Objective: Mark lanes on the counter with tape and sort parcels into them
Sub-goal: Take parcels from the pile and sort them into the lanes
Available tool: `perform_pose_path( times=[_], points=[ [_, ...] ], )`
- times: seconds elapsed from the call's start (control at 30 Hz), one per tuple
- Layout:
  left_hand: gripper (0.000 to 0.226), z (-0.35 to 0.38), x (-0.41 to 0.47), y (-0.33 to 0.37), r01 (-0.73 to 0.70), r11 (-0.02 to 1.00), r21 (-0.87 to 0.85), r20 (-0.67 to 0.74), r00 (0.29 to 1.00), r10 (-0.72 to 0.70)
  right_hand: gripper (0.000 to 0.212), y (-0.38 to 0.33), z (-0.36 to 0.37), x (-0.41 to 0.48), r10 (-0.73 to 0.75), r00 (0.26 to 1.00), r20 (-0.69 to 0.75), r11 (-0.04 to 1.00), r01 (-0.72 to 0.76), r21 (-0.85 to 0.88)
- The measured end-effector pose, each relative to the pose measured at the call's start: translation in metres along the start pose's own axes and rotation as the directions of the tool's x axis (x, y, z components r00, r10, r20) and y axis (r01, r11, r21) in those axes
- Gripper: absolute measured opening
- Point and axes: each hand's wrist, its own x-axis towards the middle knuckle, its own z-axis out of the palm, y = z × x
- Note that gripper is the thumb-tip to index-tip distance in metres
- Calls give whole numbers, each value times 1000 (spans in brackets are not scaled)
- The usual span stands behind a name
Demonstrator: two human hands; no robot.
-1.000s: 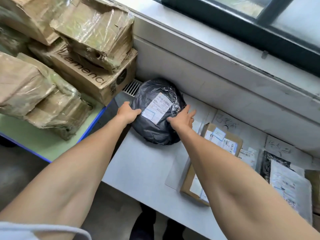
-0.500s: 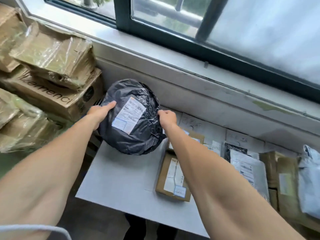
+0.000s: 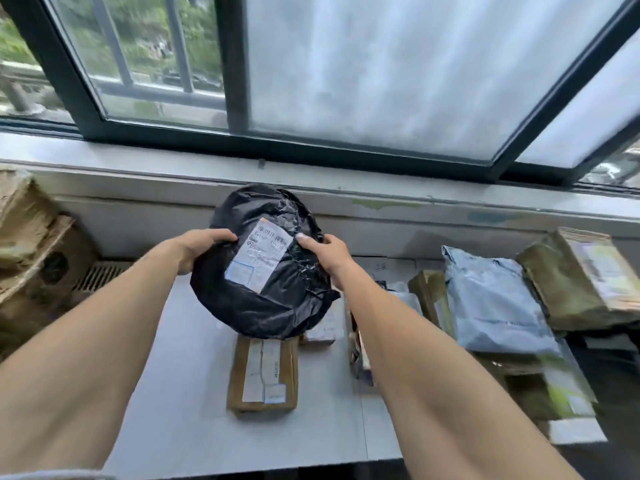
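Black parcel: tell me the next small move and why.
Probably carry the black parcel rightward, toward the parcels grouped there around the grey mailer, though its proper lane cannot be told. The left hand and right hand hold its opposite edges, and it hangs clear of the counter, above a small brown box.

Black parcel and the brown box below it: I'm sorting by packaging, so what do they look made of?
The black parcel looks like thin glossy plastic film: it crinkles and glints, with a white paper label. The brown box seems cardboard, matte with pale stickers; blur leaves that open.
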Motion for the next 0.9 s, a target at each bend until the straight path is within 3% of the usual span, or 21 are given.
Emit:
perform_pose_path(
  times=[0.07,0.13,0.23,0.37,0.5,0.67,0.83,0.9],
  points=[
    [26,36,-2,11,18,999,26,82,996,-20,35,6,-37,-4,15,999,36,1000,-15,18],
    [36,68,-3,21,4,997,77,139,990,-15,26,7,-72,-8,27,999,32,998,-28,50],
    [48,112,-6,31,-45,993,112,185,982,24,44,5,-122,-10,22,999,28,999,-23,35],
    [41,173,-9,45,-102,993,65,126,988,93,35,1,-176,-12,-54,999,-1,999,54,5],
    [34,231,-18,66,-170,984,56,52,985,167,41,-2,-227,-15,-126,988,-89,991,122,-47],
    [35,287,-36,82,-244,970,6,8,970,244,43,-5,-287,-20,-219,961,-170,958,178,-226],
    [25,346,-53,90,-140,985,-97,92,984,149,80,3,-351,-38,-214,899,-381,903,33,-429],
    [22,368,-55,88,-101,988,-113,127,985,116,82,10,-369,-49,-217,860,-461,870,-44,-491]
  ],
)
